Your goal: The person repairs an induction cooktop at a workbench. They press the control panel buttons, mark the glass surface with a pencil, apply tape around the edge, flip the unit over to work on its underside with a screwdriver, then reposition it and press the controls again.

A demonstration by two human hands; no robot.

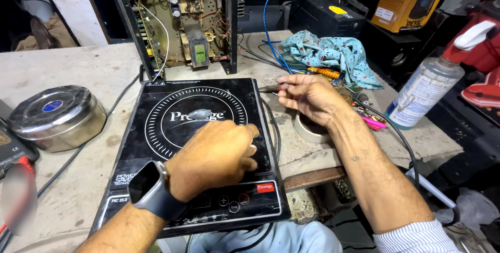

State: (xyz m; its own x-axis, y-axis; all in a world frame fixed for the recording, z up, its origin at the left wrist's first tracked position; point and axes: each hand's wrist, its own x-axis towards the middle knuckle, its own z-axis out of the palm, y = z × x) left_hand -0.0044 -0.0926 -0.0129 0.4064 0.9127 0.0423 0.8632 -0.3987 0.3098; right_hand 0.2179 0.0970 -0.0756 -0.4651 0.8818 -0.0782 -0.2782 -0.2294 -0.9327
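Note:
A black induction cooktop (156, 102) lies flat on the worn bench in front of me. My left hand (216, 156), with a dark smartwatch (151, 190) on the wrist, rests on its glass near the right side, fingers curled, nothing visible in it. My right hand (307, 97) is just past the cooktop's right edge, fingers pinched on a small dark-tipped tool (268, 90) that points at the cooktop's upper right edge. Under that hand sits a white tape roll (307, 130).
A round steel tin (54, 115) stands at left. Behind the cooktop is an open electronics chassis (182, 19). At right lie a patterned teal cloth (333, 52), an orange-handled screwdriver (323, 72), a clear spray bottle (424, 94) and a black cable (401, 141).

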